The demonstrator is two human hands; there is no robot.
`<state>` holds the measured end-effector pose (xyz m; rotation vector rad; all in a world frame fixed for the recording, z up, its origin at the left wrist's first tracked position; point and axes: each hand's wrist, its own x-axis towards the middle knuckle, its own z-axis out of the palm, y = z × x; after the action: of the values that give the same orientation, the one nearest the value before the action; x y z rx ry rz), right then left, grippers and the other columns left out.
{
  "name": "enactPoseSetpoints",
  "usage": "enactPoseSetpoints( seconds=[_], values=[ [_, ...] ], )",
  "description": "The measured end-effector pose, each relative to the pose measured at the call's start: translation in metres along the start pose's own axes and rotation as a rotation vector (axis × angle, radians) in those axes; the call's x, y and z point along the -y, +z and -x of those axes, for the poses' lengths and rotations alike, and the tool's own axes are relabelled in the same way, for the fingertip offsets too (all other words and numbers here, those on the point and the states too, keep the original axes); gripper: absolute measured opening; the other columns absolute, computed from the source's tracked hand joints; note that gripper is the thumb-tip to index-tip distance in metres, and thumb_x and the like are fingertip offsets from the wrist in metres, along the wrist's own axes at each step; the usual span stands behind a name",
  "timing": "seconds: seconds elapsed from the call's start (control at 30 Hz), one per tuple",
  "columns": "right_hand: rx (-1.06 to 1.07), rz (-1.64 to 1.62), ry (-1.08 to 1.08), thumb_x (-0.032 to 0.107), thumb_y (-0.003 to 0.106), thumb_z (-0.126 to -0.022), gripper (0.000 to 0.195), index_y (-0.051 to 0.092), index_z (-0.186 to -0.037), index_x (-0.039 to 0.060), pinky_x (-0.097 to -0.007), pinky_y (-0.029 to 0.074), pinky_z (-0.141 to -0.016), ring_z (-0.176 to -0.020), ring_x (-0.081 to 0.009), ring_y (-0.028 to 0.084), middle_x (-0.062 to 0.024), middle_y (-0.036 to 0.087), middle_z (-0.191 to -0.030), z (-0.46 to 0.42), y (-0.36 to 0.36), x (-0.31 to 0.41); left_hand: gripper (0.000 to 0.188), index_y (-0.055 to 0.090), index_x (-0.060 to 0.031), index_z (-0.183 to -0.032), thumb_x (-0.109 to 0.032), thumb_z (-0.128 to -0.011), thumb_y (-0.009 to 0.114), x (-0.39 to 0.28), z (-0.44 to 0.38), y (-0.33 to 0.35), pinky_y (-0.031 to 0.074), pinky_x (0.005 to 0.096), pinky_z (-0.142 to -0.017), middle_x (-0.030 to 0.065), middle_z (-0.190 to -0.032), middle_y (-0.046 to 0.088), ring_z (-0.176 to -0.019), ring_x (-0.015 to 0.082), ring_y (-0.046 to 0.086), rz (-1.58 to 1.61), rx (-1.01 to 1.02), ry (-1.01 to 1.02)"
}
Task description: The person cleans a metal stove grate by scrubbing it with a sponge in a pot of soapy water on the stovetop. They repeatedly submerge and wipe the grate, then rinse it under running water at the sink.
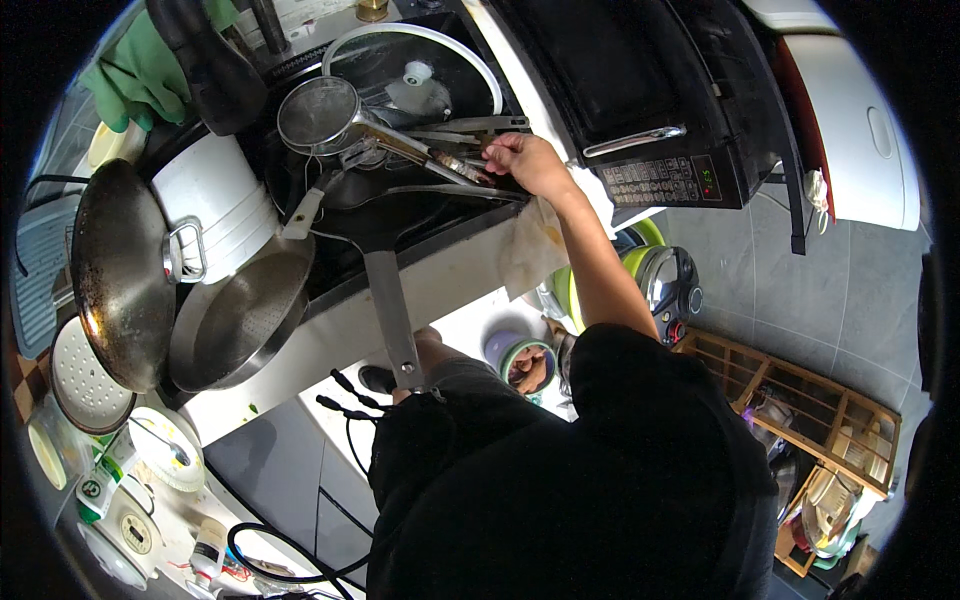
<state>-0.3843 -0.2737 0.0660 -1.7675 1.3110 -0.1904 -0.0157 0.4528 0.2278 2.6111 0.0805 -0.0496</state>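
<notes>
My right hand reaches over the black cooktop, fingertips bent at the handle ends of a heap of utensils. Whether it grips one is not clear. Beside it are a metal handle with a brown end and a stained, worn handle. A round mesh strainer tops the heap. Below it lies a dark ladle. A turner with a long grey handle juts over the counter edge towards me. A glass lid with a white rim lies behind the strainer. My left hand is out of view.
A black microwave oven stands to the right. A cloth hangs over the counter edge. To the left are a wok, a white pot and a deep pan. A green-rimmed cooker stands lower right, near a wooden rack.
</notes>
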Motion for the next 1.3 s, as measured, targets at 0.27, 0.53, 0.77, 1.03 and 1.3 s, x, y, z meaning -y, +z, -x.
enactPoseSetpoints(
  seconds=[0.27, 0.53, 0.77, 1.03, 1.3],
  values=[
    [-0.178, 0.031, -0.083, 0.025, 0.058, -0.080, 0.021, 0.063, -0.084, 0.0050, -0.0290, 0.045, -0.067, -0.069, -0.0191, 0.060, -0.0097, 0.063, -0.072, 0.017, -0.014, 0.010, 0.028, 0.059, 0.0041, -0.094, -0.021, -0.087, 0.047, -0.303, 0.102, 0.211, 0.041, 0.0250, -0.077, 0.0073, -0.085, 0.062, -0.079, 0.0135, 0.054, 0.196, 0.796, 0.535],
    [-0.028, -0.264, -0.055, 0.015, 0.053, -0.085, 0.018, 0.061, -0.089, -0.0009, -0.0237, 0.046, -0.070, -0.074, -0.0107, 0.059, -0.0065, 0.064, -0.080, 0.089, -0.020, 0.014, 0.046, 0.059, -0.0009, -0.085, -0.046, -0.080, 0.054, -0.345, 0.176, 0.336, 0.044, 0.0267, -0.064, 0.0061, -0.074, 0.062, -0.063, 0.0149, 0.055, -0.002, 1.673, 0.106],
    [0.084, 0.152, -0.315, 0.021, 0.047, -0.086, 0.028, 0.057, -0.105, 0.0035, -0.0338, 0.043, -0.085, -0.092, -0.0275, 0.057, -0.0143, 0.060, -0.098, 0.140, 0.033, 0.001, 0.033, 0.054, -0.0049, -0.084, -0.037, -0.078, 0.059, -0.387, 0.178, 0.321, 0.048, 0.0278, -0.053, 0.0025, -0.063, 0.057, -0.053, 0.0138, 0.054, 0.600, 1.642, -0.249],
    [0.350, 0.659, -0.125, 0.021, 0.046, -0.079, 0.032, 0.059, -0.097, -0.0020, -0.0392, 0.043, -0.082, -0.093, -0.0350, 0.055, -0.0210, 0.058, -0.098, 0.004, 0.079, -0.031, 0.033, 0.054, -0.0019, -0.084, -0.034, -0.078, 0.058, -0.425, 0.156, 0.318, 0.050, 0.0316, -0.054, 0.0026, -0.060, 0.057, -0.054, 0.0177, 0.056, 0.753, 1.826, -0.427],
    [0.374, 0.846, 0.153, 0.028, 0.044, -0.082, 0.035, 0.059, -0.107, 0.0092, -0.0362, 0.037, -0.092, -0.108, -0.0272, 0.050, -0.0123, 0.052, -0.117, -0.085, 0.108, -0.098, 0.035, 0.055, -0.0033, -0.083, -0.038, -0.079, 0.057, -0.424, 0.155, 0.317, 0.042, 0.0294, -0.056, 0.0011, -0.056, 0.050, -0.054, 0.0170, 0.049, 0.712, 1.702, -0.459]
  ],
)
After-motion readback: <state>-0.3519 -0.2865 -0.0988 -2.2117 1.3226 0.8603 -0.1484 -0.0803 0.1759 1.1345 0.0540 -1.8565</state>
